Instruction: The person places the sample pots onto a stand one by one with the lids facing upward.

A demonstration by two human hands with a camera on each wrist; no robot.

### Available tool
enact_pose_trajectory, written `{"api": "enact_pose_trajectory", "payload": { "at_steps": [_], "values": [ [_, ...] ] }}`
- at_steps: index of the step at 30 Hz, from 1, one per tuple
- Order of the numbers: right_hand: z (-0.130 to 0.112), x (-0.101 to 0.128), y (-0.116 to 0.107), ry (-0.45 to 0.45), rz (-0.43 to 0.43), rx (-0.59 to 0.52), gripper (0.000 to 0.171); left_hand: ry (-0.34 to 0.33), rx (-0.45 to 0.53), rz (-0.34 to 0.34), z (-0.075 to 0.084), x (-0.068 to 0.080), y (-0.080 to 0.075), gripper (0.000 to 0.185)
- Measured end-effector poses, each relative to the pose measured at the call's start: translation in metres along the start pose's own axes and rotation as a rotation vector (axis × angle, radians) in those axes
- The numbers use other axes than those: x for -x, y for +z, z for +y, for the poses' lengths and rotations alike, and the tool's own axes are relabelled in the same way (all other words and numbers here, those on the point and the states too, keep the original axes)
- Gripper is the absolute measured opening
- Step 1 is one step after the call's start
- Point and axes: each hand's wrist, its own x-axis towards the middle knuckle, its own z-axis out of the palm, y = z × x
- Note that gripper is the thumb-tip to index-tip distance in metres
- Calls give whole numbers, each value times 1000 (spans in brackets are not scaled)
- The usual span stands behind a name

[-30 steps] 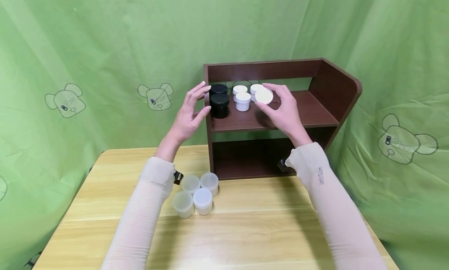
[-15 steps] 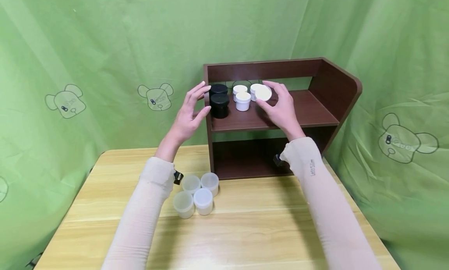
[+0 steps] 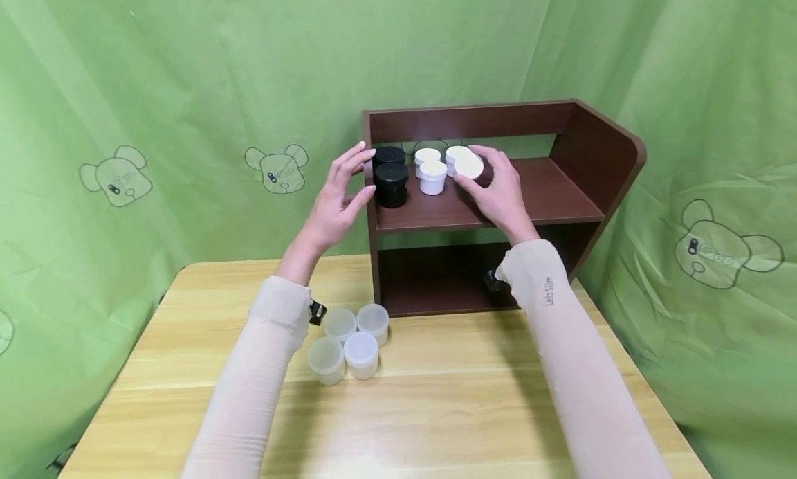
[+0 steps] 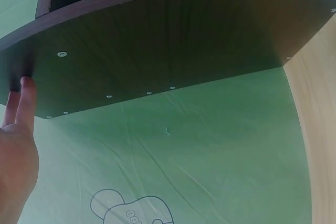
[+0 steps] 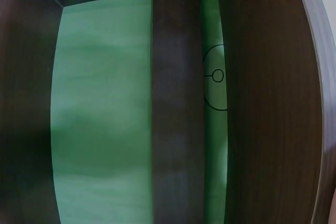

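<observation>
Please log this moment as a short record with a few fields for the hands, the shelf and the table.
right hand: right hand grips white jar on the upper board
left hand: left hand touches the shelf's left side, fingers straight
shelf: brown shelf bears two black jars and small white jars
table: wooden table bears four translucent cups, clustered
</observation>
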Motion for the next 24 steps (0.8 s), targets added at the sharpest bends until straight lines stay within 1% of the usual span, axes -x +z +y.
{"api": "enact_pose_trajectory", "payload": {
  "at_steps": [8,17,21,24],
  "values": [
    [4,0,4,17,-49,10,61,-17,0,-7,-2,2,-1,51],
    [4,1,5,99,-81,-32,58,-25,-4,-2,-2,3,0,51],
    [2,-1,3,132,-100,-18,57,-23,0,0,-2,3,0,51],
    [2,-3,2,137,-116,-1,56,-21,0,5,-1,2,0,50]
  ]
}}
